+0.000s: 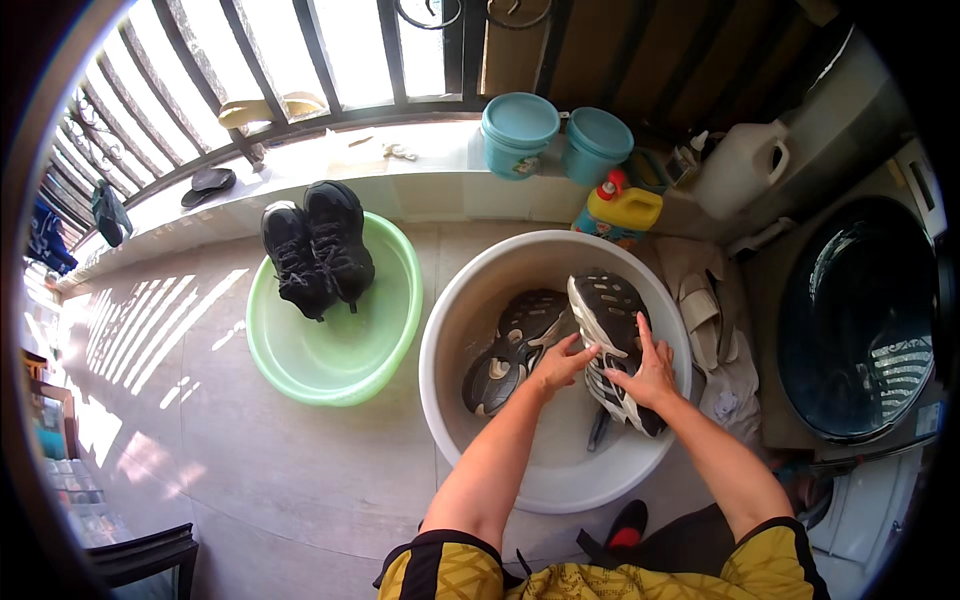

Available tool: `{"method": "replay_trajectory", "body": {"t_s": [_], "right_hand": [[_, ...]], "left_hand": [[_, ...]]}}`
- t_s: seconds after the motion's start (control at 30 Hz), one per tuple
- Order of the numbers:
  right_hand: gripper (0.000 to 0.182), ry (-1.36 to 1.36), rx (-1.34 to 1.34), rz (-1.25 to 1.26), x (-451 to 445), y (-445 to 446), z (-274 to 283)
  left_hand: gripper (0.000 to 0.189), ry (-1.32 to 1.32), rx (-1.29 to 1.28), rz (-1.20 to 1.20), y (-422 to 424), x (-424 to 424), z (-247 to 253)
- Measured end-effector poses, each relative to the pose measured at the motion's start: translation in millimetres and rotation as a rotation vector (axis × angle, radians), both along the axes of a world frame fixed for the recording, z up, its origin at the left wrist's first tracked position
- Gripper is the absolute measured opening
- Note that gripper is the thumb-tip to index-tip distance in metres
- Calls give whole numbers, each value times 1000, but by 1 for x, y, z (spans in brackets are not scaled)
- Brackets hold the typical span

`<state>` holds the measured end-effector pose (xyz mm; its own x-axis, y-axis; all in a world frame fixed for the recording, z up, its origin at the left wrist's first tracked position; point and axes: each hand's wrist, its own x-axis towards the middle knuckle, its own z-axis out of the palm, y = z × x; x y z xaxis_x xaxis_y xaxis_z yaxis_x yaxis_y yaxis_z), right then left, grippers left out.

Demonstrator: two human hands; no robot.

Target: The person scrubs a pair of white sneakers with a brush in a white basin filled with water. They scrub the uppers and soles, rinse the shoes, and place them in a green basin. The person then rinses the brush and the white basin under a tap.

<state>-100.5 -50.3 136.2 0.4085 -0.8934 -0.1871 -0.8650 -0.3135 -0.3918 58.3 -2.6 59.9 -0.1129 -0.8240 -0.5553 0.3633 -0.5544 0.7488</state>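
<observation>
A large white plastic tub (442,367) stands before me with two wet sneakers in it, soles up. Both my hands are at the right sneaker (607,311), which has a dark sole and white-and-black sides and leans toward the tub's right wall. My right hand (651,375) grips its sole and right edge, thumb across the middle. At its left side is my left hand (559,366), fingertips touching or just over the edge; whether it grips is unclear. The other sneaker (502,360) lies on the left of the tub. A dark narrow object (598,429) rests on the bottom.
A green basin (375,367) on the tiled floor holds black sneakers (319,247). Along the ledge are two lidded blue buckets (520,135), a yellow bottle (622,210) and a white jug (742,169). Beige sandals (701,315) and a machine with a round dark lid (855,315) stand right.
</observation>
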Motion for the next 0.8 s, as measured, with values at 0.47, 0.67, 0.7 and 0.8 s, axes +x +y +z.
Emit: {"method": "replay_trajectory", "body": {"t_s": [0.47,0.67,0.7,0.8], "right_hand": [[97,-267,-243,94,-3,39,104],[96,-345,-235,136,-2,36,105],[95,-358,-240,149,-1,35,104],[95,-416,-196,153,-2,31,108]], "left_hand": [[75,257,-155,-49,-8,38,28],[61,199,-144,-111,-4,31,34],[61,194,-126,-141,-2,29,32],[57,167,-77,-255,3,19,32]]}}
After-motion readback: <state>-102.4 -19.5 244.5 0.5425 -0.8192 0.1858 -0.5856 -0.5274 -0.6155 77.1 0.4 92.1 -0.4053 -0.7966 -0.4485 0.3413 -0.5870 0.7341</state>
